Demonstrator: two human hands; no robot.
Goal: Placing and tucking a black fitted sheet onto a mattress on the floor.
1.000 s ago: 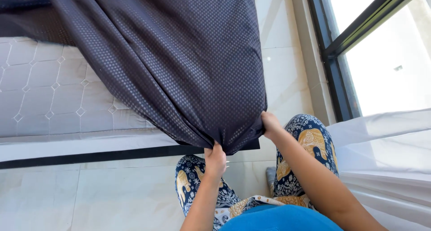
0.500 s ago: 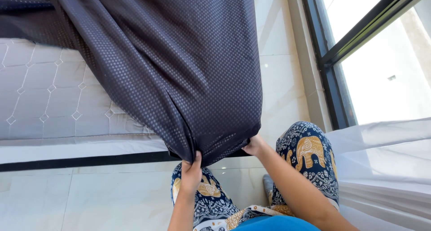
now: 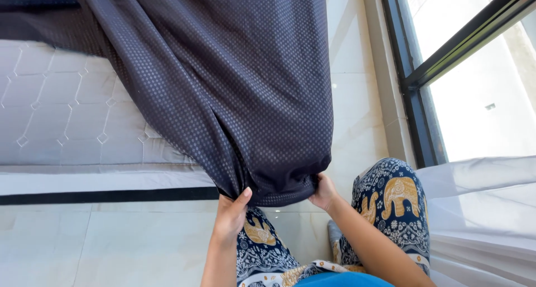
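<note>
A dark navy sheet (image 3: pixel 223 80) with a fine dotted pattern hangs stretched from the mattress down toward me. My left hand (image 3: pixel 231 211) grips its lower edge at the left. My right hand (image 3: pixel 322 192) pinches the same edge at the right corner. Both hands hold the cloth taut just above my knees. The sheet covers the upper right part of a white quilted mattress (image 3: pixel 61 114).
The mattress edge (image 3: pixel 84 181) has a black strip below it. Pale glossy floor tiles (image 3: pixel 100 248) lie under me. A black-framed window (image 3: pixel 419 80) stands at the right, with a sheer white curtain (image 3: pixel 486 209) beside my patterned trouser leg (image 3: pixel 391 203).
Both hands have shifted left and lower while keeping hold of the sheet's edge. The sheet hangs more to the left, and the view has tilted slightly.
</note>
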